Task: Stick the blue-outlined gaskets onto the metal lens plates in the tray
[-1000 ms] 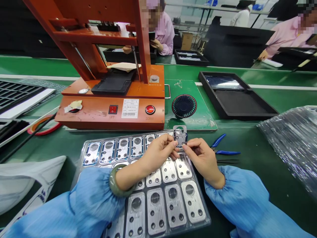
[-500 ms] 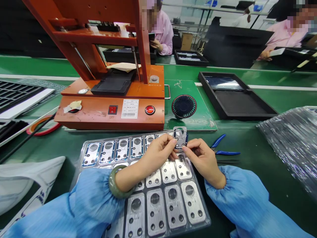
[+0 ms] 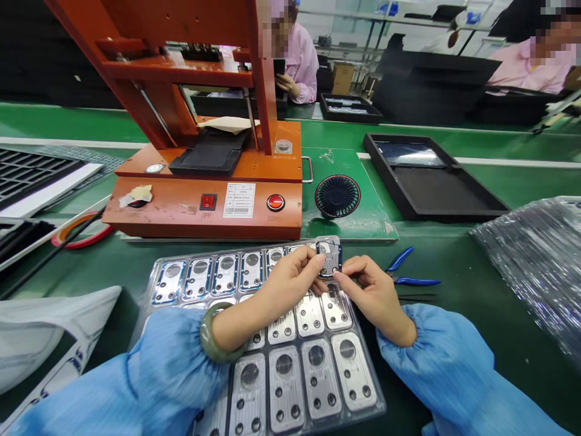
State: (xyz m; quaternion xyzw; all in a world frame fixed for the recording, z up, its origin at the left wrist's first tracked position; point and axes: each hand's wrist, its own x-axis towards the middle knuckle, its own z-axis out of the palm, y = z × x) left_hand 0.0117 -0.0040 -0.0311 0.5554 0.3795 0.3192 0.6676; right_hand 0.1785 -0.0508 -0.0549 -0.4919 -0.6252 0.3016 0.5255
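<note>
A small silvery plate with holes and a dark blue edge is held up between my two hands, over the far right part of a clear plastic tray. My left hand pinches its left side between thumb and fingers. With thumb and bent fingers, my right hand grips the lower right corner. Beneath lie rows of similar silver plates in the tray's pockets; those in the far row have blue edges. My left forearm covers part of the tray.
An orange press stands behind the tray. Right of it are a round black fan-like disc and a black box. Blue-handled pliers lie beside my right hand, with stacked clear plastic farther right. Two people in pink sit across.
The plate between my hands has tilted and dropped slightly, while both hands stay nearly in place. At the far right, the other person's hand and the pale item have gone from sight.
</note>
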